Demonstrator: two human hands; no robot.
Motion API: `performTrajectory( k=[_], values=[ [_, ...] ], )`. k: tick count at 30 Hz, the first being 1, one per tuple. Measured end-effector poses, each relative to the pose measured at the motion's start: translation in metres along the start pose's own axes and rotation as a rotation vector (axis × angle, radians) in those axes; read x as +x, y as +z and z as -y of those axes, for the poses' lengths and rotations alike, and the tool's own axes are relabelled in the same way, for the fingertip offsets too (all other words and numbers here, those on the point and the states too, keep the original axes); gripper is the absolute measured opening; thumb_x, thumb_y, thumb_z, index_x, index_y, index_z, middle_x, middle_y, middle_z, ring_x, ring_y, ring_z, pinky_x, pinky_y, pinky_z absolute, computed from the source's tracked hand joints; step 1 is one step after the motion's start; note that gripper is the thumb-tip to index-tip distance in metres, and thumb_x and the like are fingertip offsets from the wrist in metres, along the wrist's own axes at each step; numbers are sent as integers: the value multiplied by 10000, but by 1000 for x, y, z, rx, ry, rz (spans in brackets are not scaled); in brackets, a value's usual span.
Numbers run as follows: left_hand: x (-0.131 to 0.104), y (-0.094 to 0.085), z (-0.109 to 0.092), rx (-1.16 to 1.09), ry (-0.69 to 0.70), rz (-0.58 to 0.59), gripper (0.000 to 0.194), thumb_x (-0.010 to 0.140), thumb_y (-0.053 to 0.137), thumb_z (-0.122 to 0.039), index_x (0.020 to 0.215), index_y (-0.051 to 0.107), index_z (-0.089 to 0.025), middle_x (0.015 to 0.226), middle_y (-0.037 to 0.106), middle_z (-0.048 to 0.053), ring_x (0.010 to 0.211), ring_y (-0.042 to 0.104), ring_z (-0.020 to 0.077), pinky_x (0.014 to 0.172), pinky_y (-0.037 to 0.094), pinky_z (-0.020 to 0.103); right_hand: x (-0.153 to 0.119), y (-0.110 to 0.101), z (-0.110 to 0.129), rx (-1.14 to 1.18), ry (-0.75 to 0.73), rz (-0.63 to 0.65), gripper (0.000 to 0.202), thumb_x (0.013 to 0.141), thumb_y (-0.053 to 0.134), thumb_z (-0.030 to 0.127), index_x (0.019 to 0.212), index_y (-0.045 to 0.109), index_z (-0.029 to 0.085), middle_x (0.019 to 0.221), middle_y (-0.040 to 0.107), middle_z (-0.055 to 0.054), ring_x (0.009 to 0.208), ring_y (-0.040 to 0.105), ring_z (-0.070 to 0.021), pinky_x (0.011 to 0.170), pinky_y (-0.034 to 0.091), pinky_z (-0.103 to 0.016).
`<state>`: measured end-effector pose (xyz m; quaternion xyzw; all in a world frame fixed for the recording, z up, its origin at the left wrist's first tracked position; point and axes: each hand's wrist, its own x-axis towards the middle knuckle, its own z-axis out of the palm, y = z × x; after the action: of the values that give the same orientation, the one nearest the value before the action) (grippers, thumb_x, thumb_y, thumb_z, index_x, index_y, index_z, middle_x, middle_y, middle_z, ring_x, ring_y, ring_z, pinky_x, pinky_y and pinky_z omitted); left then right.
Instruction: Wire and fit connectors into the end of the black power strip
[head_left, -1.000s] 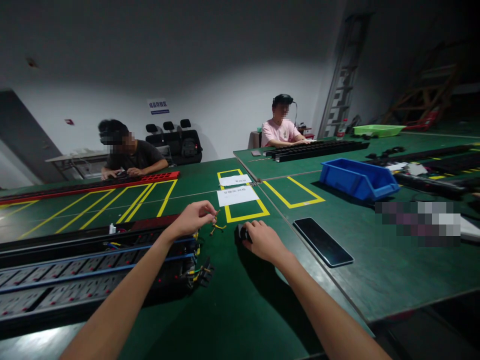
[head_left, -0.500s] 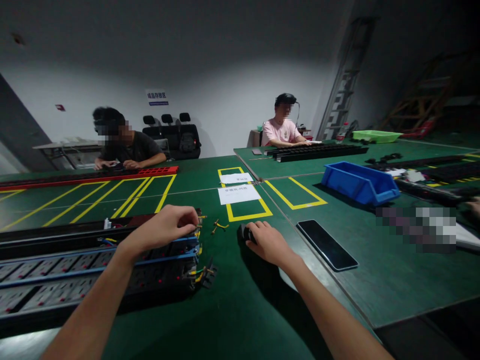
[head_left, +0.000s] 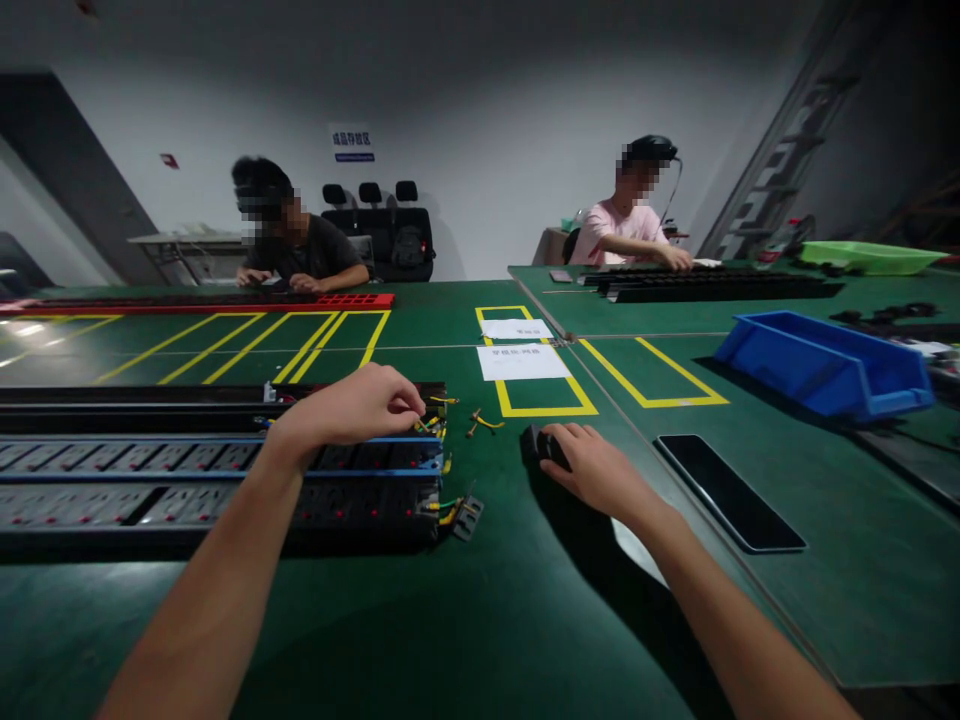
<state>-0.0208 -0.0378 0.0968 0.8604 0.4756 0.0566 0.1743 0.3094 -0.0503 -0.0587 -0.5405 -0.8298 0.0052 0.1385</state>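
My left hand (head_left: 364, 405) is closed in a pinch at the right end of the black power strips, on a short yellow-green wire (head_left: 426, 427). Below it lie a blue-edged power strip (head_left: 352, 457) and a nearer power strip (head_left: 330, 503), both with rows of sockets. From the nearer strip's end, wires lead to a loose dark end piece (head_left: 468, 519). My right hand (head_left: 592, 462) is closed around a small black object (head_left: 535, 446) on the table; the fingers cover much of it. Between my hands lies a small yellow wire piece (head_left: 489, 422).
A smartphone (head_left: 727, 492) lies right of my right hand, with a blue bin (head_left: 817, 370) beyond it. Paper labels (head_left: 523, 362) lie on yellow tape outlines. Across the green table (head_left: 450, 640) sit two people, one behind a red rail (head_left: 360, 301), the other behind black rails (head_left: 720, 288).
The view has turned slightly, shifting the scene. My left hand keeps its pinch by the strip ends, and my right hand stays on the black object. The person at far right has moved an arm.
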Motion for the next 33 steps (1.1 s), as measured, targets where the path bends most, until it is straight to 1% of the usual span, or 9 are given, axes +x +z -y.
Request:
performTrajectory(
  k=[6, 9, 11, 16, 21, 23, 26, 29, 33],
  values=[
    [-1, 0, 3, -4, 30, 121, 235, 858, 586, -289, 978, 749, -169, 966, 754, 59, 823, 661, 170, 721, 442, 259, 0, 3, -6, 34, 12, 17, 414, 911, 562, 362, 1285, 610, 191, 1153, 686, -155, 1072, 638, -337, 864, 508, -444],
    [0, 4, 6, 26, 56, 209, 195, 867, 576, -263, 961, 727, -185, 970, 740, 45, 834, 648, 164, 714, 426, 252, 1, 3, -7, 39, 15, 33, 418, 915, 563, 359, 1295, 607, 192, 1165, 688, -155, 1096, 635, -329, 885, 509, -439],
    [1, 8, 8, 46, 67, 239, 182, 870, 569, -258, 954, 716, -192, 961, 732, 39, 830, 639, 163, 705, 412, 252, 1, 2, -7, 37, 22, 39, 421, 913, 569, 357, 1298, 607, 189, 1173, 689, -158, 1108, 632, -331, 891, 510, -441],
    [7, 15, 4, 64, 73, 208, 194, 888, 545, -283, 960, 700, -191, 955, 716, 42, 812, 617, 162, 692, 388, 261, 1, 0, -6, 26, 21, 62, 429, 924, 565, 363, 1308, 593, 174, 1209, 676, -167, 1122, 621, -344, 908, 511, -465],
    [12, 20, -2, 63, 85, 179, 188, 898, 542, -296, 957, 686, -191, 917, 707, 38, 781, 606, 158, 655, 369, 261, 1, -1, -6, 22, 26, 66, 422, 924, 565, 360, 1312, 590, 194, 1215, 676, -155, 1130, 621, -342, 909, 515, -461],
    [14, 23, -3, 55, 99, 179, 167, 884, 561, -277, 958, 687, -195, 907, 710, 33, 773, 607, 156, 652, 370, 260, 1, 0, -6, 24, 29, 59, 422, 918, 572, 363, 1305, 595, 197, 1214, 678, -154, 1127, 624, -345, 896, 520, -460],
    [17, 28, -2, 51, 140, 147, 144, 864, 565, -227, 937, 685, -198, 873, 711, 25, 748, 607, 151, 654, 376, 258, 1, 1, -7, 31, 24, 38, 410, 904, 587, 364, 1283, 609, 207, 1198, 685, -152, 1120, 631, -345, 884, 520, -455],
    [23, 36, 1, 62, 172, 115, 154, 828, 557, -159, 907, 685, -193, 860, 716, 26, 750, 617, 154, 667, 389, 258, 1, 3, -8, 34, 13, 21, 410, 896, 591, 363, 1275, 615, 208, 1176, 691, -152, 1109, 633, -345, 876, 518, -457],
    [29, 46, 4, 93, 185, 117, 176, 790, 570, -117, 891, 695, -190, 869, 726, 40, 780, 636, 168, 680, 407, 262, 0, 3, -8, 40, 3, 6, 417, 895, 589, 367, 1282, 617, 213, 1168, 695, -149, 1093, 637, -343, 869, 518, -459]
  ],
)
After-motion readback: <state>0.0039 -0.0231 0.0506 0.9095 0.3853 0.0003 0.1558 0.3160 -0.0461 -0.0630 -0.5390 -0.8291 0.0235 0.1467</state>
